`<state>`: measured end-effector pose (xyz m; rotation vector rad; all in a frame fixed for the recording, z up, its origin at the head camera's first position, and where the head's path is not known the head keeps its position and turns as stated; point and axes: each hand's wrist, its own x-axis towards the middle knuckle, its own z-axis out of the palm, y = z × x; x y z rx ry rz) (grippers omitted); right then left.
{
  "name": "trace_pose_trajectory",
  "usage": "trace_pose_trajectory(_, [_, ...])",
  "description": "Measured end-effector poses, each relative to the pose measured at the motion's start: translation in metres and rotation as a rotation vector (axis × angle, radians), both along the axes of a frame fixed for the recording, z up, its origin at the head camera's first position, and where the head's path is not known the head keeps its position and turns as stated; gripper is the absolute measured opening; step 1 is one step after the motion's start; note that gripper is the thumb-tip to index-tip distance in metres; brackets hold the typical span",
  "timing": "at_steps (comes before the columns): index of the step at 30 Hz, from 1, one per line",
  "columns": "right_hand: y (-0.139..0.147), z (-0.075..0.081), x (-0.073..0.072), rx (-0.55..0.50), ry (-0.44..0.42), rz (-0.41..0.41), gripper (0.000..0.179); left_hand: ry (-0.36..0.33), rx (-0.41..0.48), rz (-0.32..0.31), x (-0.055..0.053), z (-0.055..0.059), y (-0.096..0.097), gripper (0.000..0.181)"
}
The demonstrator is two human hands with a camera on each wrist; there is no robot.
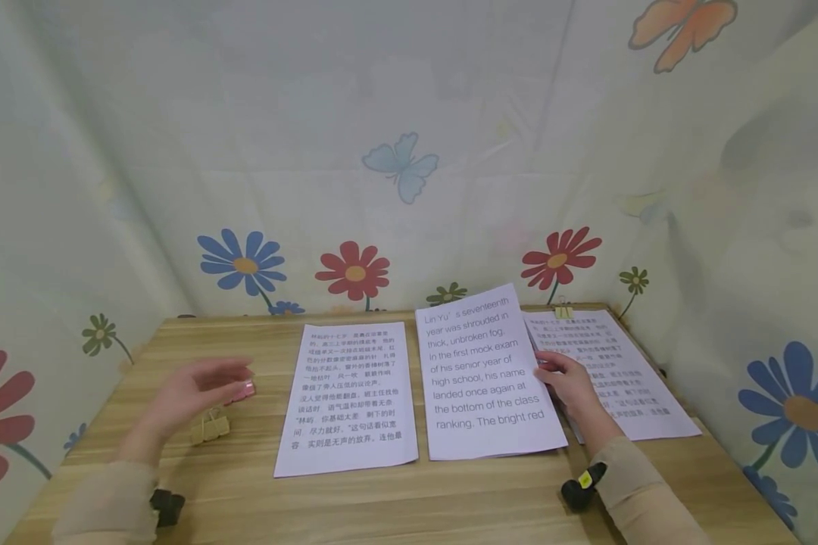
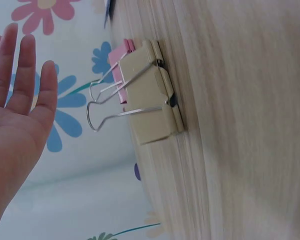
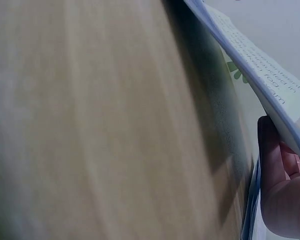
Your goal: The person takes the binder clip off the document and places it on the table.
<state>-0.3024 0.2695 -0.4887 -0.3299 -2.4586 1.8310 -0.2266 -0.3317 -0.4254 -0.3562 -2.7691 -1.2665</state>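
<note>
My right hand (image 1: 574,387) pinches the right edge of a stack of paper printed in English (image 1: 487,378). In the right wrist view, that stack slants up off the table, with fingers on both of its faces. My left hand (image 1: 194,393) hovers at the left with its fingers extended, holding nothing. Beside it, a yellow binder clip (image 2: 147,95) stands on the table with its wire handles up. Just behind that stands a pink binder clip (image 2: 116,67), partly hidden by the yellow one. A sheet printed in Chinese (image 1: 348,393) lies flat between the hands.
On the far right lies another stack of Chinese pages (image 1: 627,378), with a yellow binder clip (image 1: 563,310) on its top edge. The wooden table (image 1: 245,499) ends at a flower-print curtain (image 1: 300,189) that closes off the back and sides.
</note>
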Motion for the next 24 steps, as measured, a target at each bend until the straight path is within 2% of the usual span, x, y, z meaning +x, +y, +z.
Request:
trace_pose_trajectory(4, [0.0, 0.0, 0.0, 0.005, 0.006, 0.007, 0.043, -0.003, 0.014, -0.023, -0.003, -0.001, 0.006, 0.055])
trace_pose_trajectory(10, [0.0, 0.0, 0.0, 0.023, -0.006, 0.004, 0.043, 0.036, 0.043, -0.098, -0.007, -0.003, 0.015, 0.045])
trace_pose_trajectory(15, [0.0, 0.0, 0.0, 0.027, -0.027, 0.001, 0.043, 0.039, 0.069, -0.145, -0.011, -0.004, 0.024, 0.042])
trace_pose_trajectory(24, [-0.001, 0.0, 0.0, 0.03, -0.025, 0.031, 0.043, 0.029, 0.029, -0.151, -0.012, -0.004, 0.038, 0.045])
